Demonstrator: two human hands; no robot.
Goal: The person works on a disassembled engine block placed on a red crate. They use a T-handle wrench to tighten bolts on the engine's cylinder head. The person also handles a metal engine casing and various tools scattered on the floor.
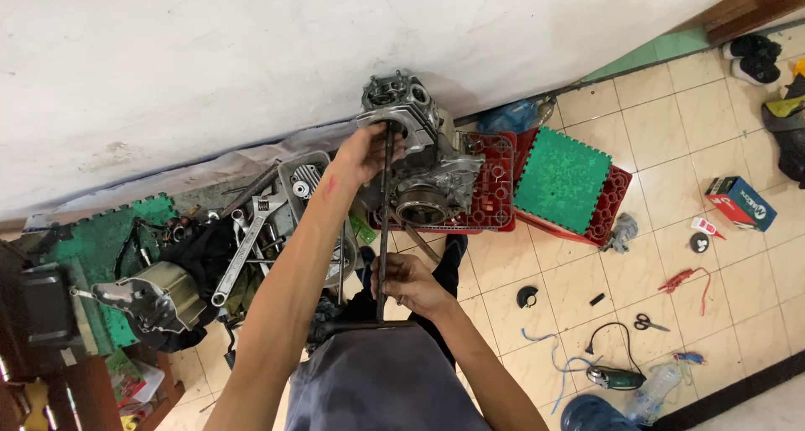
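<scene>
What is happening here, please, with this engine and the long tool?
A person works on a motorcycle engine that stands by a white wall. The left hand rests at the top of the engine, around the far end of a long T-handle wrench. The right hand grips the wrench shaft lower down, near its crossbar. A red plastic crate lies behind the engine, an adjustable wrench among parts to the left, and scissors on the tiled floor.

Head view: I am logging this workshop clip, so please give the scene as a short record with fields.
left hand: on top of the long black rod, by the engine block
right hand: grip closed around the rod lower down
engine block: raised in front of the red crate
nearby: large wrench, green mat, scissors on the tiled floor
</scene>
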